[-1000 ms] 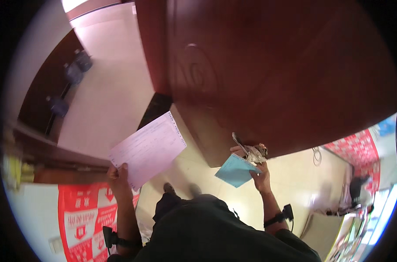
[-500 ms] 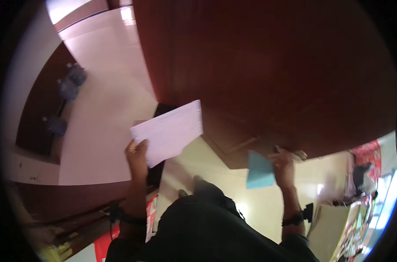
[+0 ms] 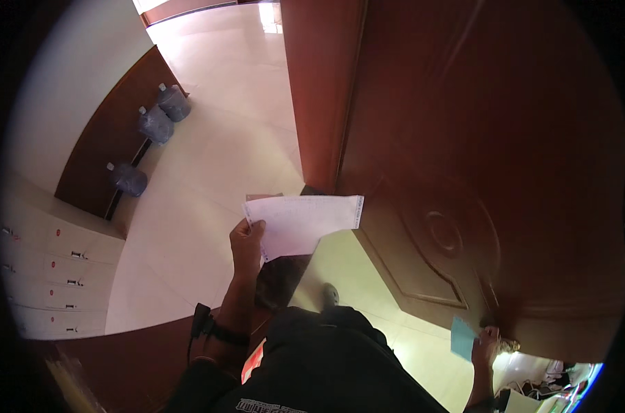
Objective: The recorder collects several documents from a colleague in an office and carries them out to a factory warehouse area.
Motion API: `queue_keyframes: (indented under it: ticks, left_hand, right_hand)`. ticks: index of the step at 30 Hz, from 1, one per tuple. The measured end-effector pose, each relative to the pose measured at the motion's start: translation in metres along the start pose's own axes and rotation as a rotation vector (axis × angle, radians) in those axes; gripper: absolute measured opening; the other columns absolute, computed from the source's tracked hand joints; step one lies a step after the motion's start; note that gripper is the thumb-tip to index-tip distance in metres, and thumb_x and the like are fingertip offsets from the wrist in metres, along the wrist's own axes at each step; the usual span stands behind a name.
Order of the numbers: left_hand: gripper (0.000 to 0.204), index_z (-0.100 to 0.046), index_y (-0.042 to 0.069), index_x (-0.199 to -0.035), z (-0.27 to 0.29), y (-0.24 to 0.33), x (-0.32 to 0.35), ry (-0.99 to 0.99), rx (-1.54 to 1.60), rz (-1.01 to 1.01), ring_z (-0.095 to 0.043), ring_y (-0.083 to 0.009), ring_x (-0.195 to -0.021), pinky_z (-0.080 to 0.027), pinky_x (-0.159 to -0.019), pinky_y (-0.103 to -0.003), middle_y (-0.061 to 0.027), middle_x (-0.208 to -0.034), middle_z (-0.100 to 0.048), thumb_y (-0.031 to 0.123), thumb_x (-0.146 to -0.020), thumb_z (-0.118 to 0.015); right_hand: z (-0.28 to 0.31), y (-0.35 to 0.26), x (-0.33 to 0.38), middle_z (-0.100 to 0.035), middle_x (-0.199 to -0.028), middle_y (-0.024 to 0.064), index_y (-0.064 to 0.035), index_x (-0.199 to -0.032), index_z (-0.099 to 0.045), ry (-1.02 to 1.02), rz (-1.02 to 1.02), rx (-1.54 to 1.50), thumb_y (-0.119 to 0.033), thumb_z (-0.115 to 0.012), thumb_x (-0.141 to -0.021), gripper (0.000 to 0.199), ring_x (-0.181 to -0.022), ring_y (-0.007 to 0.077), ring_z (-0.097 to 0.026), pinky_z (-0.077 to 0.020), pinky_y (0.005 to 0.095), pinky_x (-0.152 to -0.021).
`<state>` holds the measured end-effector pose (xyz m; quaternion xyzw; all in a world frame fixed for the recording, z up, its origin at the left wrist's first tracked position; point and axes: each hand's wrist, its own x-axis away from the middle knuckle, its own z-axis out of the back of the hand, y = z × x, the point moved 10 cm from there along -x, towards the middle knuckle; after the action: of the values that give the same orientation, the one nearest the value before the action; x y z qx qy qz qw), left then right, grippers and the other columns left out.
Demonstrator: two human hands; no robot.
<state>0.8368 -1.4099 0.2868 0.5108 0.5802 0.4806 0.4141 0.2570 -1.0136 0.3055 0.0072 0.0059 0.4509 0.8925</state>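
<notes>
The white sheet (image 3: 302,224) is up in front of the person's chest, pinched at its left edge by the left hand (image 3: 247,241). Fingers are closed on the paper with the thumb on top, so the page fans out flat to the right, probably so the writing on it stays readable while walking. It's held well off the floor and not touching the door.

The right hand (image 3: 486,342) is way down at the lower right, by the door's handle (image 3: 508,343). There's a small blue card (image 3: 463,338) tucked in that hand, fingers closed on it. Whether they're also wrapped around the handle I can't tell, it's too small and dark there. My guess is the card is kept in that hand so the hand can work the door without setting anything down.

The door (image 3: 477,138) is big, dark red-brown wood with carved panels and a round ornament, filling the right side of the view. Its frame (image 3: 319,89) runs up the middle.

Beyond that is a pale, glossy tiled floor (image 3: 216,138), pretty bright from a light at the top. Three blue water jugs (image 3: 154,124) sit along a dark wood wall panel on the left, and there's a bank of white lockers (image 3: 51,275) at the far left. There's a dark strap on the left wrist too.
</notes>
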Motion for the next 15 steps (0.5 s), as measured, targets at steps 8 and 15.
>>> queue_keyframes:
  ticks: [8,15]
  left_hand:
    - [0.015,-0.066,-0.002,-0.087,0.021,-0.063,-0.050,0.024,-0.138,0.096,-0.055,-0.0069,-0.066,-0.045,-0.060,-0.024,-0.0006,-0.076,-0.063,0.011,-0.088,-0.060]
    - [0.016,-0.067,-0.002,-0.088,0.034,-0.098,-0.147,-0.030,-0.119,0.120,-0.055,-0.0060,-0.062,-0.045,-0.057,-0.025,0.0002,-0.073,-0.063,0.012,-0.087,-0.059]
  right_hand:
    - [-0.114,0.102,0.073,-0.049,-0.118,0.0148,-0.0049,-0.119,-0.053,-0.160,0.098,-0.044,-0.005,-0.064,-0.068,0.052,-0.110,0.0307,-0.048,-0.0413,0.0403,-0.090]
    - [-0.174,0.075,0.139,-0.045,-0.135,0.0175,-0.0069,-0.138,-0.044,-0.571,-0.110,-0.106,-0.011,-0.061,-0.087,0.054,-0.115,0.0321,-0.045,-0.0374,0.0458,-0.098]
